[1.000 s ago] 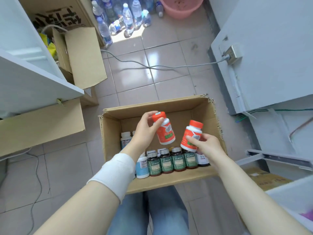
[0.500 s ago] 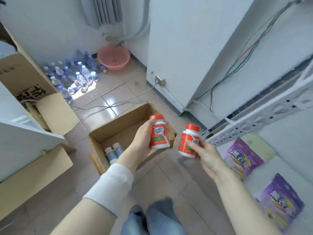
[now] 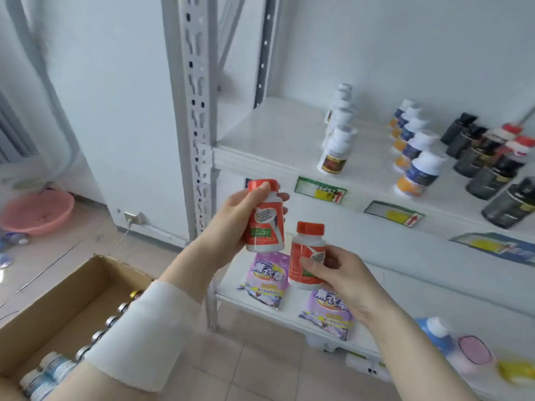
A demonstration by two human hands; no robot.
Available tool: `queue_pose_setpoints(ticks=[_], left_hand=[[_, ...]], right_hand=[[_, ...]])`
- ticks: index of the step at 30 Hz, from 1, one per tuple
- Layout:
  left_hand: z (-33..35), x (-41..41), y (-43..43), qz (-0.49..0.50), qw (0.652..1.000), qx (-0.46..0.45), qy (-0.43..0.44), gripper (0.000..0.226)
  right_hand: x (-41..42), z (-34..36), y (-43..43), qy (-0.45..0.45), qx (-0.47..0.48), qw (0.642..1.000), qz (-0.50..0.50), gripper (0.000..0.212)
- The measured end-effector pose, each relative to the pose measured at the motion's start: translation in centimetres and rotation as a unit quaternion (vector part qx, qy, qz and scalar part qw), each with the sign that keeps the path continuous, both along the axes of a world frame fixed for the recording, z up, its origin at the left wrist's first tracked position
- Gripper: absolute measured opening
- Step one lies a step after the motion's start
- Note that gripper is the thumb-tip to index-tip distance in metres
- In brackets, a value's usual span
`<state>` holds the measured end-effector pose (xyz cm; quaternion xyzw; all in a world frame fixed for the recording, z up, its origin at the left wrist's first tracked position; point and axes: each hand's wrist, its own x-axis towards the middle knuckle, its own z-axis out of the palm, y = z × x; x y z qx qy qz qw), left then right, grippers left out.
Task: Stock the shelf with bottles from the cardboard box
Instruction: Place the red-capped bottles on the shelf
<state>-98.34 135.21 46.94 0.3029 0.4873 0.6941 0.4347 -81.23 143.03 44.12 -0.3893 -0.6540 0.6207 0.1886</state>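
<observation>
Head view shows me with two little bottles, one in each hand. My left hand [image 3: 231, 224] is curled round the first orange bottle [image 3: 265, 224]. My thumb sits up on its orange cap and my fingers go round the back. My right hand [image 3: 344, 273] holds the second orange bottle [image 3: 307, 256] low on its side, with thumb and fingers wrapped round it.

Both bottles are up in the air and nearly straight. They are close beside each other, and I cannot tell if they touch. They hang in front of the shelf [image 3: 275, 140], near its left post [image 3: 197, 111]. Far right on the shelf stand white bottles [image 3: 337, 140] in a row, and dark bottles [image 3: 492, 180] past them. The left part of that board looks bare. Purple packs [image 3: 267, 273] lie on the lower board. The cardboard box [image 3: 72, 293] is on the floor, near and left, with more bottles in it.

I think these bottles are light, since one hand lifts each with ease. They look like hard plastic, so a squeeze should not crush them. The shiny labels may be slippery. The best place to hold is round the middle, where the sides are straight. The cap alone is a poor place, as it might turn or pop off. They are tall and thin, so a bump could tip one over.
</observation>
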Motion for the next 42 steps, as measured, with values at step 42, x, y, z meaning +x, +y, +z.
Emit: queue_pose_setpoints(ticks=[42], left_hand=[[11.4,27.2,51.2,-0.293,0.797,-0.086,0.521,0.053]], right_hand=[[28.1,10.0,38.3,-0.088,0.138,0.973,-0.161,0.059]])
